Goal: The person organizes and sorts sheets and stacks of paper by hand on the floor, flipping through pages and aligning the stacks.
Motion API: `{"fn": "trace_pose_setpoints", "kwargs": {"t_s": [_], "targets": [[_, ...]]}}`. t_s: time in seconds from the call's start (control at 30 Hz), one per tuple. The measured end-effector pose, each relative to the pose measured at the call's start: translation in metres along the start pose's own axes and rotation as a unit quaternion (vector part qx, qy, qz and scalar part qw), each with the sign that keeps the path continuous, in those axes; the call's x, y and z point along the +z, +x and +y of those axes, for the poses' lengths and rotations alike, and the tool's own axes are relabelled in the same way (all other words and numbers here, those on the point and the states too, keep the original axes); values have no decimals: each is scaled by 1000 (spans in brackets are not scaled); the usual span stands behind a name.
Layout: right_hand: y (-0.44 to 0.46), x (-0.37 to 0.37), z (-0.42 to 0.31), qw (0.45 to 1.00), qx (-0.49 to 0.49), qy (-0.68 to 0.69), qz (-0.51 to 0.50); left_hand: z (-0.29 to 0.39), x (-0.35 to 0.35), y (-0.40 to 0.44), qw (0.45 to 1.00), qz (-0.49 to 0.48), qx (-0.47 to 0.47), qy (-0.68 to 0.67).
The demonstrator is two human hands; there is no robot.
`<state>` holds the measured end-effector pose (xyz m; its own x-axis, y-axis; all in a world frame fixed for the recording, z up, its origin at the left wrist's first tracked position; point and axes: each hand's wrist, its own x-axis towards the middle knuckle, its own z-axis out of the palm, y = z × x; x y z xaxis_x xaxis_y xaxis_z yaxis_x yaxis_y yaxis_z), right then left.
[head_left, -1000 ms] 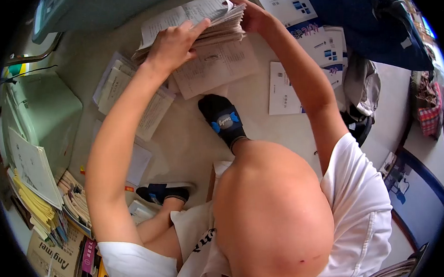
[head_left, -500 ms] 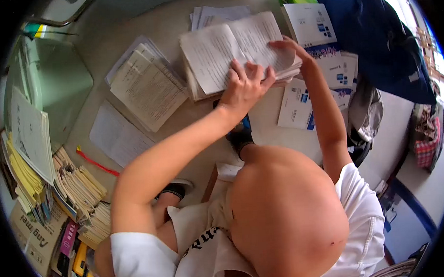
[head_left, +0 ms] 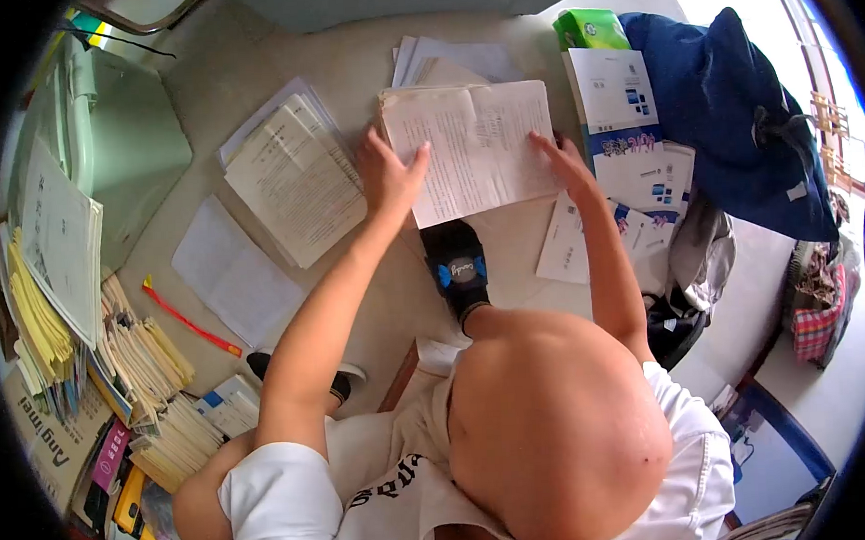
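A thick stack of printed papers lies ahead of me, its top sheet creased down the middle. My left hand holds the stack's left edge, thumb on the top sheet and fingers around the side. On the right edge, my right hand grips likewise, thumb over the page; its fingertips are partly hidden. A second pile of printed sheets lies to the left, close to my left hand. Beyond the held stack sit more loose papers. White booklets lie just right of my right hand.
A green tissue pack and a dark blue bag stand at the back right. On the left are a pale green bin, a red strip and rows of books. My shoe is below the stack.
The stack, previously spread open under both hands, now has one flat sheet on top. My left hand has moved from the page to the left edge; my right hand has shifted lower.
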<state>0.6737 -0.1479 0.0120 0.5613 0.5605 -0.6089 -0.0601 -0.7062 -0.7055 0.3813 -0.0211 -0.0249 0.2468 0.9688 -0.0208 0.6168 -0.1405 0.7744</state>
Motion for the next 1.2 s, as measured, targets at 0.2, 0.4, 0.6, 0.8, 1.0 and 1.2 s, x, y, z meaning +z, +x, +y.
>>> {"fn": "trace_pose_setpoints", "kwargs": {"t_s": [0.2, 0.4, 0.6, 0.8, 1.0, 1.2], "targets": [[-15, 1, -13, 996, 86, -15, 0, -10, 2, -4, 984, -92, -139, -56], [-19, 1, -13, 995, 85, -1, -43, 7, -13, 3, 978, -36, -161, -129], [-22, 0, -7, 996, 62, 50, -51, 29, -30, 19, 882, -259, -210, -332], [-23, -2, -4, 986, 162, 44, -16, 43, -28, 17, 904, -307, -142, -261], [-12, -24, 96, 950, -71, 295, -76, 93, -55, 12, 795, -281, -213, -493], [-103, 22, 110, 958, 49, 283, 20, 138, -62, -9, 733, -269, -228, -581]]}}
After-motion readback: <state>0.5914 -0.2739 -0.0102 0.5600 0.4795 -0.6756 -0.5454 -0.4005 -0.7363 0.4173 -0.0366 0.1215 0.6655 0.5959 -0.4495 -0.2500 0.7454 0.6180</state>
